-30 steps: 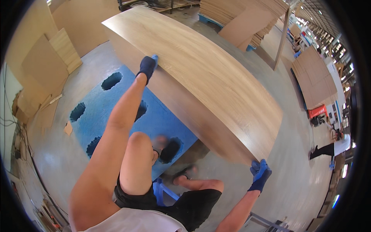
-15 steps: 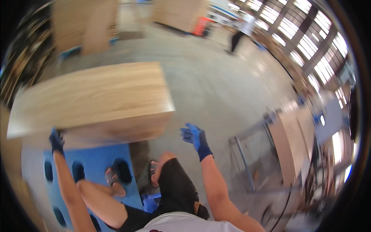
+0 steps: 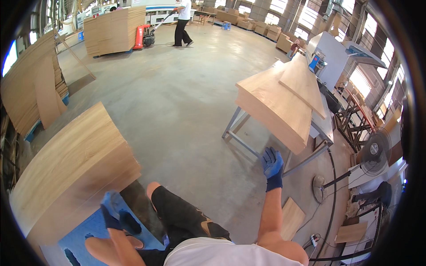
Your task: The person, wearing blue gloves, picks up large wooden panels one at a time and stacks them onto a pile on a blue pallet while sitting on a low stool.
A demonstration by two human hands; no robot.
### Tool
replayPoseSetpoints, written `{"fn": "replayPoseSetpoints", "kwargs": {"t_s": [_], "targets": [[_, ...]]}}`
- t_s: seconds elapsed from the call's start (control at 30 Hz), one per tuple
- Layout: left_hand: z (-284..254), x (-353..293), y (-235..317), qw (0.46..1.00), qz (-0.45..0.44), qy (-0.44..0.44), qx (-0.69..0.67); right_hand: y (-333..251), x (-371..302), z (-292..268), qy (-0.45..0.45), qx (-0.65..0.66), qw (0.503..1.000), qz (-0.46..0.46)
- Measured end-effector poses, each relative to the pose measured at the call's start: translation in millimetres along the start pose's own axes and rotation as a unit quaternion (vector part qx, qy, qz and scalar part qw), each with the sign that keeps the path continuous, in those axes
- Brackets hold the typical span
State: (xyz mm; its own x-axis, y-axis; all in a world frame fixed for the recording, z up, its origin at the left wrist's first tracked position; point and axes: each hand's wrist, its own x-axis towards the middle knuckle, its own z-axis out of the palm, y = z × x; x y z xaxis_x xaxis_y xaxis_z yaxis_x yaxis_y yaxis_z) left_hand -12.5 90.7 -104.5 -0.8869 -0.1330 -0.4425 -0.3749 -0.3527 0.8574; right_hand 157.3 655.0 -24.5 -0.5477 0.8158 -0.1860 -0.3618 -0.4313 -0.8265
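Note:
My right hand [image 3: 272, 165], in a blue work glove, reaches out with its fingers stretched. Nothing is in it, and it shows just short of a stack of wood-grain boards [image 3: 275, 113] lying on a grey metal-legged table [image 3: 242, 141]. One board [image 3: 304, 84] lies skewed on top of that stack. My left hand [image 3: 114, 206], also gloved in blue, is low beside another stack of wood-grain boards [image 3: 80, 150] at the left. It is smeared by motion, so its finger position and any contact with the stack cannot be made out.
A blue perforated platform [image 3: 95, 230] lies below the left stack. At the right stand a floor fan [image 3: 373, 148] and a black cable [image 3: 333, 190]. Farther off, a person [image 3: 183, 22] holds a red pallet truck [image 3: 141, 36] beside a board stack [image 3: 113, 31].
My view has swung right, bringing the table and its boards nearer the middle. My left hand has moved from the stack's left side toward its right end. My right hand stays open.

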Motion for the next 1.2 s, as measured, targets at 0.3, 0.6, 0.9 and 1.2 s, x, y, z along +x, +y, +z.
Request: {"fn": "replayPoseSetpoints", "kwargs": {"t_s": [0.3,0.6,0.9,1.2], "targets": [[12,-45,-113,0.965,-0.228,-0.129,0.007,-60,4,-81,0.100,0.137,0.980,-0.103],[17,-45,-100,0.988,-0.143,-0.044,0.032,-138,19,-101,0.116,0.163,0.966,-0.162],[20,-45,-122,0.988,-0.130,-0.083,0.031,-183,-22,-65,-0.104,0.077,0.984,-0.119],[117,-101,-45,0.978,-0.044,-0.191,0.065,-106,-139,42,-0.137,-0.027,0.990,-0.032]]}}
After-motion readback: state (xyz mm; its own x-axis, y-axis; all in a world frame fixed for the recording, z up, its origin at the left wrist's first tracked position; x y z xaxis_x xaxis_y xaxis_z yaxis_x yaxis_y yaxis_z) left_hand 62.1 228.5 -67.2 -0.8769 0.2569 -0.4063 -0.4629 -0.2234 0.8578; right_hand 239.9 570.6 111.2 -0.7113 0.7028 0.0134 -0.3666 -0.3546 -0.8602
